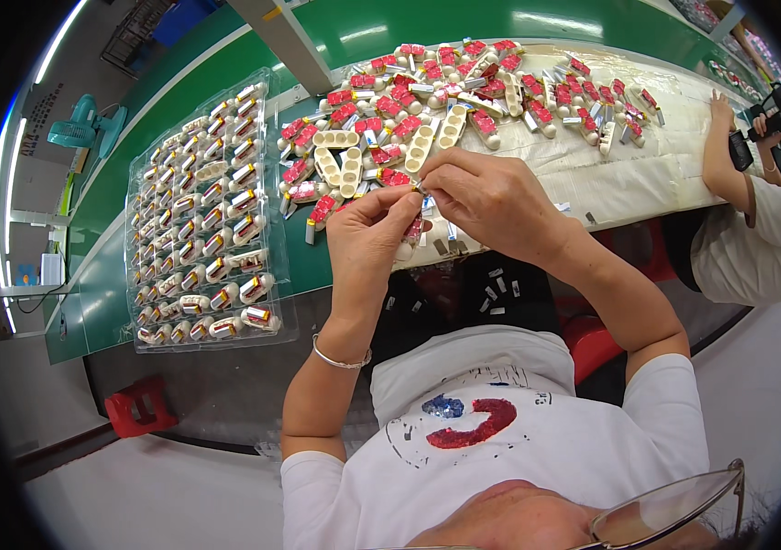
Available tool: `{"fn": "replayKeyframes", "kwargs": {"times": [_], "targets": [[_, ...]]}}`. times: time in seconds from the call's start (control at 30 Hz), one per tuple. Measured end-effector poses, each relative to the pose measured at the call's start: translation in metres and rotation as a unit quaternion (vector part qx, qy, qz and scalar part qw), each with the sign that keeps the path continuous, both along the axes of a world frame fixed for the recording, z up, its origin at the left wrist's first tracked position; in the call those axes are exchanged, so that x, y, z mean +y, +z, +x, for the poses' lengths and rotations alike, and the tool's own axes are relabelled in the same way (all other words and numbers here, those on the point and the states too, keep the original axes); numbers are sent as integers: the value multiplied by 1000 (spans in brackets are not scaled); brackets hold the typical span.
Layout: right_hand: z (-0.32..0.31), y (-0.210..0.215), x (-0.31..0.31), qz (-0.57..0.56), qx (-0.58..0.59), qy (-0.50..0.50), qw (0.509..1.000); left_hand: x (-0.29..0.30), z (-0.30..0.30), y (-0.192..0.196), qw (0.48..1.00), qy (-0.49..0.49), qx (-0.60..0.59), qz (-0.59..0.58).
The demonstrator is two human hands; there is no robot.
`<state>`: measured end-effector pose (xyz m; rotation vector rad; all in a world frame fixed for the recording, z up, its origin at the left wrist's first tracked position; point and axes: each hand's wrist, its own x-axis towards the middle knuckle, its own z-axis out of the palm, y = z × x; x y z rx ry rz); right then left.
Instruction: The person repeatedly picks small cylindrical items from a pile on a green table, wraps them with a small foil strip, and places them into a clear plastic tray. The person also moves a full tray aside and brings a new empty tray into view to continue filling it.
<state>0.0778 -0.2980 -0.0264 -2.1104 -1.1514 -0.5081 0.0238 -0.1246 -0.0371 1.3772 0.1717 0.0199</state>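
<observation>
Above the table's front edge, my left hand (369, 236) and my right hand (493, 197) meet with fingertips pinched together. A tiny pale piece (420, 187) shows between the fingertips, too small to name. Just under them is a cream piece with a red label (411, 236); whether a hand holds it I cannot tell. Beyond the fingers lies a heap of cream rounded pieces with red labels (390, 105) and silvery-white strips. Among them, near my hands, are cream oblong holders with a row of round hollows (420, 147).
A clear plastic tray (282, 275) filled with rows of similar pieces stands left on the green table (92, 302). A metal post (285, 46) rises behind. Small strips (497, 286) lie on my lap. Another person (748, 238) sits at right. A red stool (138, 408) stands lower left.
</observation>
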Motion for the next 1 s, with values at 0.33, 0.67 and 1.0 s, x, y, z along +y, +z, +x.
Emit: {"fn": "replayKeyframes", "kwargs": {"times": [0.33,0.67,1.0], "targets": [[-1,0,-1,-45,-37,-5,998,1,4,-4,999,-4,16,-30],[1,-2,1,-18,-34,-2,999,3,5,-6,1000,-4,12,-26],[3,-5,7,-6,-99,-33,995,2,4,-2,1000,-11,1,-22]]}}
